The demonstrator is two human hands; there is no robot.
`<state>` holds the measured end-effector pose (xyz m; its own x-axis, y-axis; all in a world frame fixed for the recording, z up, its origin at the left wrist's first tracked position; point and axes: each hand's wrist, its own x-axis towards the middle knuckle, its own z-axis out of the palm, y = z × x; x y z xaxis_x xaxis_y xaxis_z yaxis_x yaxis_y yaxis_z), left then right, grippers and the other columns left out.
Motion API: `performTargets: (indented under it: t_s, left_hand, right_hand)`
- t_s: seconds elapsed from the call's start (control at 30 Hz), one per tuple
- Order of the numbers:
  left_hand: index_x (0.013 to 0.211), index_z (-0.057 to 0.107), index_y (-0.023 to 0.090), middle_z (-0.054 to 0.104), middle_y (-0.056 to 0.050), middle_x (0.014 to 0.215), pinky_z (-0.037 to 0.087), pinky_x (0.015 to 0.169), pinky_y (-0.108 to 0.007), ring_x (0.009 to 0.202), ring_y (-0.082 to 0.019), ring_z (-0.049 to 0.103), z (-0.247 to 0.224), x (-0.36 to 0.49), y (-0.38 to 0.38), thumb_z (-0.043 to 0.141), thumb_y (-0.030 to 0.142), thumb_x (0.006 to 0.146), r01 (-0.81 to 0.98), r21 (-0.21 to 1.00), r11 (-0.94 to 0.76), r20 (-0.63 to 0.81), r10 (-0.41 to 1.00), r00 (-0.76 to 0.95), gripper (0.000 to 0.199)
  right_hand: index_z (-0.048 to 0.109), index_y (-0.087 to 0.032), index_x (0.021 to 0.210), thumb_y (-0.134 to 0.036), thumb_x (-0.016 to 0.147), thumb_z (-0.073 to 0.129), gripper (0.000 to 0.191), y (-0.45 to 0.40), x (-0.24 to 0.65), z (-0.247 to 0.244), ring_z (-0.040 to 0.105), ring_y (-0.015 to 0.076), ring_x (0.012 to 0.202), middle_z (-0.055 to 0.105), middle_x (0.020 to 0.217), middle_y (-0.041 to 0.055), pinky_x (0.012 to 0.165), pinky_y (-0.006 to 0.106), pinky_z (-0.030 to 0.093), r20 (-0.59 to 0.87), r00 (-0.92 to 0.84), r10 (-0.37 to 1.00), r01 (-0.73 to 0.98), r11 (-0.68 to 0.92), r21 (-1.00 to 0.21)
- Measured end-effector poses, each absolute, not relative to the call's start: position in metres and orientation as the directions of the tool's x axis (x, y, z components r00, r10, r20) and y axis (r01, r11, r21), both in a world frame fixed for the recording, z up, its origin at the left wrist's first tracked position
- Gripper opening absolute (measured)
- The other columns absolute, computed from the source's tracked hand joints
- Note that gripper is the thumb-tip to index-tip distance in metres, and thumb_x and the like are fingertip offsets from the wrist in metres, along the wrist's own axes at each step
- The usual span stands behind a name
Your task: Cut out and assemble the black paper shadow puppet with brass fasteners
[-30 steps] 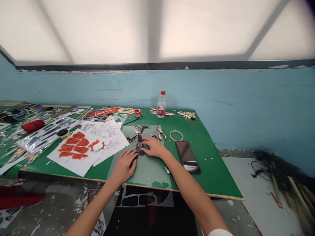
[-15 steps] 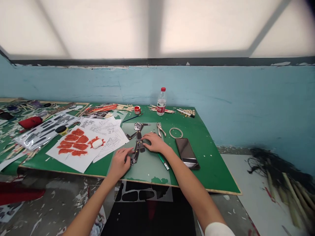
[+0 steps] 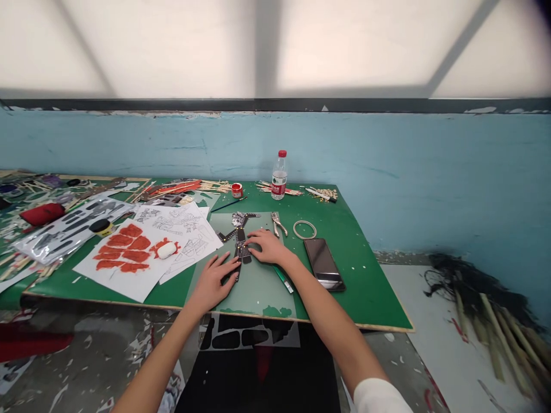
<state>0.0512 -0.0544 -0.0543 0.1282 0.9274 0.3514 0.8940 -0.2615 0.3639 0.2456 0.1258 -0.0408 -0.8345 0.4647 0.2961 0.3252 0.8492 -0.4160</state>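
A black jointed paper figure (image 3: pixel 241 236) with white and yellow details lies on a translucent sheet (image 3: pixel 253 298) on the green table. My left hand (image 3: pixel 215 281) rests palm down over the figure's lower end, fingers spread, hiding its legs. My right hand (image 3: pixel 264 246) reaches in from the right, and its fingertips touch the figure's middle beside the striped skirt part. A green-handled cutter (image 3: pixel 283 279) lies under my right wrist. Metal punch pliers (image 3: pixel 279 223) lie just beyond that hand.
Right of my hands are a tape ring (image 3: pixel 305 229) and a black phone (image 3: pixel 323 264). A water bottle (image 3: pixel 279 178) and a red paint jar (image 3: pixel 237 190) stand behind. Painted paper (image 3: pixel 124 258), a white eraser-like block (image 3: pixel 167 249) and line drawings (image 3: pixel 193 246) lie left.
My left hand has moved over the lower part of the figure and flattened, its fingers more spread. My right hand stays at the figure's middle. The view has shifted slightly.
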Motion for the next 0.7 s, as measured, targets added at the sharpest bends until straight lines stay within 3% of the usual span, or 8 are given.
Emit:
performTargets:
  t_s: [0.2,0.4,0.53,0.63,0.7]
  left_hand:
    - [0.125,0.074,0.024,0.074,-0.006,0.132,0.046,0.114,-0.058,0.132,-0.034,0.062,-0.059,0.06,-0.058,0.058,0.034,0.1,0.952,0.219,-0.215,0.481,0.872,0.087,0.031]
    - [0.124,0.071,0.024,0.079,-0.007,0.119,0.047,0.11,-0.052,0.117,-0.031,0.07,-0.052,0.061,-0.061,0.059,0.025,0.097,0.952,0.239,-0.192,0.581,0.813,0.018,0.03]
    - [0.122,0.068,0.021,0.079,-0.009,0.112,0.053,0.101,-0.047,0.107,-0.027,0.071,-0.05,0.051,-0.063,0.048,0.018,0.095,0.871,0.485,-0.081,0.588,0.768,-0.255,0.033]
    - [0.107,0.068,0.021,0.079,-0.005,0.093,0.057,0.086,-0.04,0.091,-0.025,0.074,-0.053,0.041,-0.066,0.047,0.019,0.092,0.66,0.751,0.03,0.426,0.741,-0.519,0.026]
    - [0.1,0.066,0.023,0.078,-0.004,0.087,0.058,0.082,-0.039,0.087,-0.024,0.074,-0.054,0.036,-0.068,0.047,0.022,0.091,0.531,0.844,0.075,0.314,0.733,-0.604,0.022]
  right_hand:
    - [0.077,-0.023,0.115,-0.027,0.096,0.066,0.022,0.126,0.246,-0.042,0.06,0.0287,0.124,0.068,0.133,0.0101,0.113,0.049,0.04,0.304,-0.834,0.46,0.315,0.85,-0.422]
    - [0.077,-0.025,0.114,-0.027,0.095,0.067,0.021,0.126,0.246,-0.043,0.061,0.0291,0.124,0.069,0.132,0.0093,0.111,0.047,0.041,0.305,-0.833,0.462,0.309,0.845,-0.436]
    - [0.074,-0.022,0.117,-0.018,0.096,0.061,0.026,0.13,0.245,-0.045,0.064,0.0241,0.118,0.073,0.124,0.007,0.105,0.038,0.046,0.373,-0.775,0.51,0.296,0.814,-0.499]
    - [0.072,-0.019,0.119,-0.015,0.098,0.054,0.029,0.133,0.245,-0.045,0.064,0.0236,0.114,0.075,0.117,0.0082,0.1,0.036,0.049,0.416,-0.683,0.6,0.36,0.773,-0.522]
    - [0.072,-0.016,0.119,-0.017,0.099,0.052,0.028,0.135,0.246,-0.046,0.065,0.0246,0.111,0.076,0.114,0.0105,0.098,0.037,0.049,0.426,-0.642,0.637,0.403,0.753,-0.52]
